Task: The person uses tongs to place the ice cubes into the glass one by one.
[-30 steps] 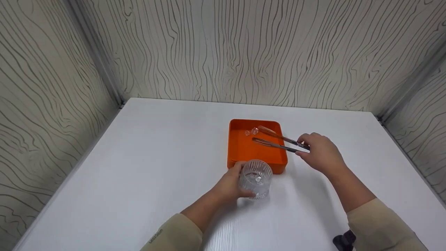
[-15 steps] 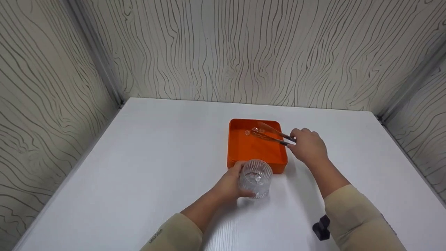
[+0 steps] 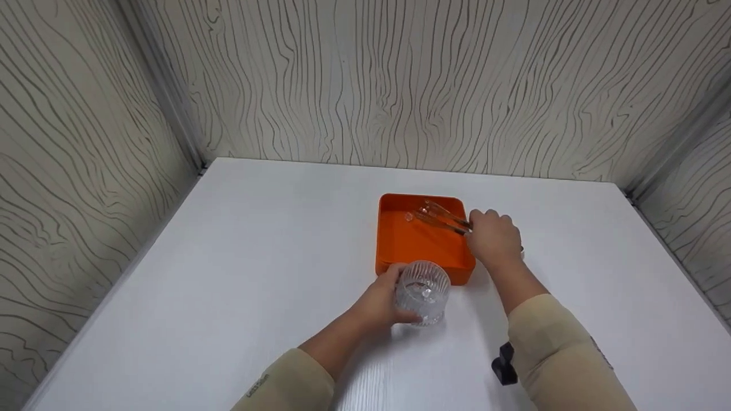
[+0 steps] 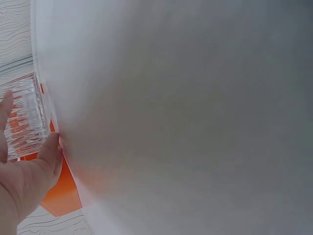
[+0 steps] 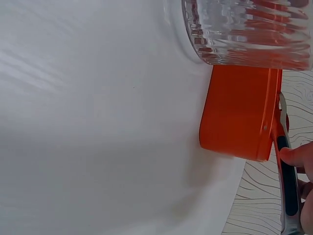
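Observation:
My left hand point(image 3: 374, 305) grips a clear ribbed glass point(image 3: 424, 302) from its left side. Clear pieces show inside the glass, which stands against the front of an orange tray point(image 3: 402, 245). In the left wrist view the fingers curl round the glass point(image 4: 24, 117). My right hand point(image 3: 495, 240) holds metal tongs point(image 3: 458, 230) with dark grips, clearer in the right wrist view as tongs point(image 5: 289, 181). Their tips reach into the back of the tray. One small clear piece point(image 3: 408, 217) lies left of the tips; whether another is between them, I cannot tell.
The white table point(image 3: 274, 245) spreads round the tray. A wood-grain patterned panel point(image 3: 354, 85) rises behind it, with more panels at both sides. A black device point(image 3: 505, 364) shows by the right sleeve.
My right hand has moved left, carrying the tongs farther into the tray, and their tips have come closer together around the clear pieces. The left hand and glass stay put.

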